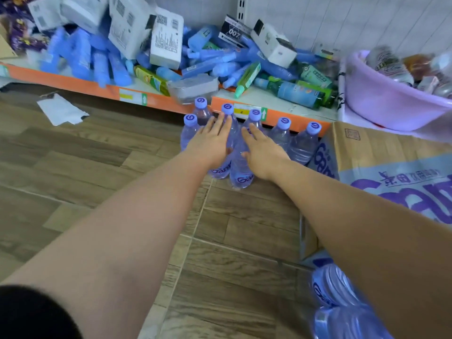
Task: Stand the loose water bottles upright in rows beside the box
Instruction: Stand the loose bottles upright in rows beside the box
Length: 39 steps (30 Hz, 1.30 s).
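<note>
Upright clear plastic water bottles with lilac caps (302,148): cluster on the floor, mid-scene, far row against the shelf edge, rightmost one touching the box. Two more stand nearer, in front of the row.
Left hand (212,140): released, fingers straight, laid against the bottles at the left of the cluster.
Right hand (263,152): released, fingers extended over a middle bottle, gripping nothing.
Loose clear water bottles lying on their sides (335,285): near right, by the box's near corner, blurred.
Brown cardboard box with purple lettering (381,152): right of the cluster, on the floor; contents not visible.
Grey-brown wood-pattern plank floor (97,155): a crumpled white paper scrap (61,111) lies far left.
Low white shelf with orange front edge (73,81): runs along the far side, heaped with blue plastic bottles (80,57) and white cartons (166,42).
Lilac plastic basin (381,106): far right, above the box, holding several bottles, blurred.
</note>
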Available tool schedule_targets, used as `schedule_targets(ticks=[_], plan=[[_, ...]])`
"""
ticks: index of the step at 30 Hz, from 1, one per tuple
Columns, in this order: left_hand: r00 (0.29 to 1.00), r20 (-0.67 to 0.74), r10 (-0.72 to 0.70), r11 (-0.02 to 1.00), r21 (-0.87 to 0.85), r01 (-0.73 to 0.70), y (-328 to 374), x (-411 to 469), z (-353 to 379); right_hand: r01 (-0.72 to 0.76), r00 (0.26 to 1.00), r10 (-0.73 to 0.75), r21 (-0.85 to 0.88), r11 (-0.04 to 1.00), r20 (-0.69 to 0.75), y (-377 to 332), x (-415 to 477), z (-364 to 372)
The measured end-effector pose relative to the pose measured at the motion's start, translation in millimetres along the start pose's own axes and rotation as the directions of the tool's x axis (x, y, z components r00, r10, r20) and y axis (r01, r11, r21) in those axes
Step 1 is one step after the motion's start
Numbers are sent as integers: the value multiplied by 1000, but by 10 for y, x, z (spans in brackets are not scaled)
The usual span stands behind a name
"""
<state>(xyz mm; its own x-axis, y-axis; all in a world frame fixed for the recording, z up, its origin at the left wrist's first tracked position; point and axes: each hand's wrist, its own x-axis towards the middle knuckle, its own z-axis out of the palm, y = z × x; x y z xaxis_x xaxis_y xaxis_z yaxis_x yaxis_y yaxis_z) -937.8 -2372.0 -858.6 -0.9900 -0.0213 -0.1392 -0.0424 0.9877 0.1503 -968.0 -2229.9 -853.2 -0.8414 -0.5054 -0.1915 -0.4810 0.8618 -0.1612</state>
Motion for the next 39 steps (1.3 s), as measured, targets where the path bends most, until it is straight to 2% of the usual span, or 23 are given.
schedule_targets(ticks=[3, 6, 8, 11, 16, 18, 22, 26, 33, 39], plan=[[999, -15, -29, 989, -147, 27, -23, 163, -60, -12, 999, 9, -52, 999, -45, -6, 91, 3], [987, -158, 9, 996, -91, -24, -22, 212, -40, -15, 997, 11, -50, 999, -79, -6, 180, -81], [986, -165, -30, 998, -51, 22, 12, 204, -67, -24, 998, 19, -80, 997, -66, -51, 167, -105], [989, -112, -99, 994, 23, 102, 59, 160, -86, -24, 996, 14, -111, 994, -86, -98, 86, -103], [997, -77, 12, 990, 140, -1, 148, -150, -86, -61, 997, 60, -25, 998, -50, -98, -214, -7], [998, -28, 64, 977, 206, -56, 254, -317, -116, -37, 999, 35, -73, 997, -34, -64, -379, 8], [1000, 3, 15, 977, 214, -15, 281, -530, -134, 23, 999, -23, -5, 1000, -45, -65, -680, 71], [998, 49, -25, 962, 272, 11, 332, -842, -156, -5, 1000, 6, 117, 993, -11, -148, -958, 32], [978, 199, -66, 942, 336, -5, 583, -1467, -104, 66, 991, -77, 100, 993, 110, -249, -1623, 103], [958, 285, -34, 957, 285, -50, 814, -2085, -77, 142, 979, -155, 103, 984, 129, -278, -2212, 121]])
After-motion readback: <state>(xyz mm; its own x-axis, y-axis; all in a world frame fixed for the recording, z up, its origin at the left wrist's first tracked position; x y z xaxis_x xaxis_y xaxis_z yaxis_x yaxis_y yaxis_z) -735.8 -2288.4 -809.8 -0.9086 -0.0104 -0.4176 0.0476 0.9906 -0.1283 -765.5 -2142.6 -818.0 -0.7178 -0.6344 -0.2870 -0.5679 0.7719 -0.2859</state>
